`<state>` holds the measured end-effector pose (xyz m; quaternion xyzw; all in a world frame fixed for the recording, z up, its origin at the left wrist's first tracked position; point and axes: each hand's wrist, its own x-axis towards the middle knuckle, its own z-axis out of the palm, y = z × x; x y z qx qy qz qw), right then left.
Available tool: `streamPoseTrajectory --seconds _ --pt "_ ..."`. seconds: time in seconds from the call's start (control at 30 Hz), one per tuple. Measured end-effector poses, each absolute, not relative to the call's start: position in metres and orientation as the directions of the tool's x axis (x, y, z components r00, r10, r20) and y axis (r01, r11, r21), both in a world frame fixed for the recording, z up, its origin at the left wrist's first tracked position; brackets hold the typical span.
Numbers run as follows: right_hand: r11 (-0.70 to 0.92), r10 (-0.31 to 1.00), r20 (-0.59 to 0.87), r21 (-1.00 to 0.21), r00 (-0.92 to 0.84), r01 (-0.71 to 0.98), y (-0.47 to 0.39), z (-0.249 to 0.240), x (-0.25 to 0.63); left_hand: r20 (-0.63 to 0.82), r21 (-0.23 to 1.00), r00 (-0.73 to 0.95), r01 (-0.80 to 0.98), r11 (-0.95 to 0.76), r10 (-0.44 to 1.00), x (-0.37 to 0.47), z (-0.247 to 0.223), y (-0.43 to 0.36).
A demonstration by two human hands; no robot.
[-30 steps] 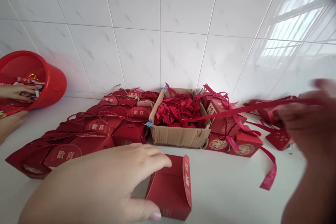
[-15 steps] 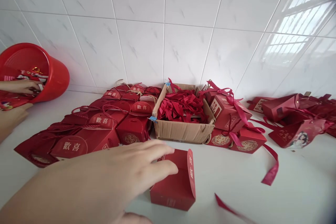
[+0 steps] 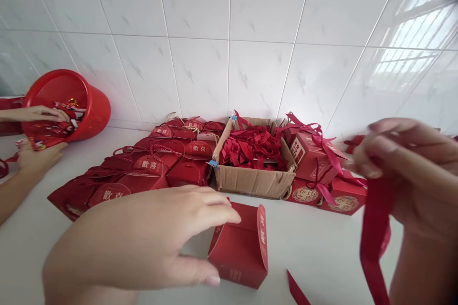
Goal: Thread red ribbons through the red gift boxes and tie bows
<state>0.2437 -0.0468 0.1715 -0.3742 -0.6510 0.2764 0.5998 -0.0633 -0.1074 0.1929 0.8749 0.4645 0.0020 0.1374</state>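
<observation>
An open red gift box (image 3: 239, 248) stands on the white table in front of me. My left hand (image 3: 161, 238) is beside its left side, fingers apart, fingertips at the box's back left edge. On the right, my right hand (image 3: 404, 167) is raised above the table, thumb and fingers pinched on a dark red ribbon (image 3: 374, 238) that hangs down. Another ribbon piece (image 3: 296, 288) lies near the front edge of the view. Behind the gift box, a cardboard box (image 3: 254, 182) holds many red ribbons.
Rows of closed red boxes (image 3: 148, 164) fill the left middle. Ribbon-tied boxes (image 3: 315, 157) are stacked right of the cardboard box. At the far left, another person's hands (image 3: 39, 157) are at a tipped red basket (image 3: 100, 109). A tiled wall stands behind.
My right hand has come into view with the ribbon. My left thumb has come fully into view beside the gift box. The view has shifted slightly, and the other person's hands show more.
</observation>
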Motion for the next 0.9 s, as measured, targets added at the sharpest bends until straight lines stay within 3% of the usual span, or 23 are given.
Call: streamPoseTrajectory --seconds 0.07,0.17,0.33,0.57,0.9 --pt "0.517 0.848 0.497 -0.852 -0.185 0.08 -0.048 0.166 0.235 -0.141 0.232 0.584 0.805 -0.547 0.8 -0.065 0.194 -0.114" --pt "0.417 0.816 0.272 -0.888 -0.509 0.194 -0.046 0.163 0.225 -0.135 0.229 0.59 0.8 -0.554 0.796 -0.065 0.191 -0.115" --pt "0.548 0.639 0.109 -0.759 -0.761 0.352 -0.043 0.16 0.214 -0.133 0.231 0.612 0.784 -0.576 0.78 -0.061 0.183 -0.101" --pt "0.669 0.514 -0.007 -0.623 -0.858 0.406 -0.044 0.155 0.203 -0.176 0.266 0.633 0.768 -0.582 0.754 -0.052 0.183 -0.097" --pt "0.659 0.54 -0.083 -0.578 -0.838 0.482 -0.045 0.153 0.2 -0.201 0.261 0.645 0.761 -0.594 0.738 -0.052 0.18 -0.095"
